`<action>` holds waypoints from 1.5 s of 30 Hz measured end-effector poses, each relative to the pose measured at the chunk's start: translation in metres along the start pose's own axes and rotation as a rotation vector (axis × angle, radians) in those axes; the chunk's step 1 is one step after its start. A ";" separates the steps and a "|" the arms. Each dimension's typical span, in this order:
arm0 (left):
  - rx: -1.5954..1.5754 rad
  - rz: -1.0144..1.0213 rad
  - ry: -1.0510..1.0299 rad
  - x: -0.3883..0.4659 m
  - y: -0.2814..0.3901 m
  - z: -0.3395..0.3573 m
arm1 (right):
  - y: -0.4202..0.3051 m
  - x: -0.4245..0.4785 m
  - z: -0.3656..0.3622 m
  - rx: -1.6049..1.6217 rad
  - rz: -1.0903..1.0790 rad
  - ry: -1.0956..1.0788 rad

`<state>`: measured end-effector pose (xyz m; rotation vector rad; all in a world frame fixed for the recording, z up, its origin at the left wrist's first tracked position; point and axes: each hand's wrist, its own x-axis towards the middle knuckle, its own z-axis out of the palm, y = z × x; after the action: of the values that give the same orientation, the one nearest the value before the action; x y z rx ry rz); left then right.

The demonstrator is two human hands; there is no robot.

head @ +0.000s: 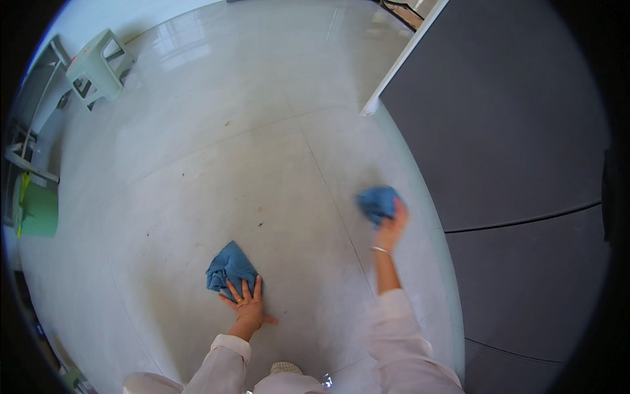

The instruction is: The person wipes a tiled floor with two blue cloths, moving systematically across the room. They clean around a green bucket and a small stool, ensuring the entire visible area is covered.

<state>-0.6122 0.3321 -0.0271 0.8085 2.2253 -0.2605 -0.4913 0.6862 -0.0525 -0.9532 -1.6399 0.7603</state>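
My left hand (248, 305) lies flat with spread fingers, its fingertips on the lower edge of a blue cloth (232, 268) spread on the pale tiled floor (275, 162). To the right, my right hand (393, 224) holds a second, bunched blue cloth (378, 203) near the skirting of the dark panels; both are blurred. Whether that cloth touches the floor I cannot tell. Small dark specks (261, 224) and brownish marks lie on the floor between and above the two cloths.
Dark grey panels (512, 147) run along the right side, with a white-edged panel (403, 59) jutting out above. At the upper left stands a pale green plastic stool (98, 69). A green bucket (39, 209) is at the left rim, below a metal frame (32, 165).
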 end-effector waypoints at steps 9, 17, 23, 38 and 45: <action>-0.014 0.048 -0.016 0.003 0.011 -0.005 | 0.087 0.003 -0.008 -1.207 0.272 0.252; -0.008 -0.004 -0.054 0.000 0.005 -0.008 | 0.001 0.035 -0.002 -0.172 0.082 -0.127; 0.013 0.020 -0.028 0.005 0.001 0.003 | 0.053 -0.020 -0.110 -1.123 0.150 0.064; 0.045 -0.013 -0.045 -0.001 0.002 0.003 | 0.092 -0.006 -0.120 -1.168 -0.020 -0.020; 0.045 0.027 -0.004 0.006 0.009 0.002 | 0.037 0.036 0.067 -0.767 -0.029 -0.300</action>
<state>-0.6083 0.3413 -0.0327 0.8604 2.2105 -0.3003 -0.5537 0.7339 -0.0842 -1.3817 -2.2700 0.2369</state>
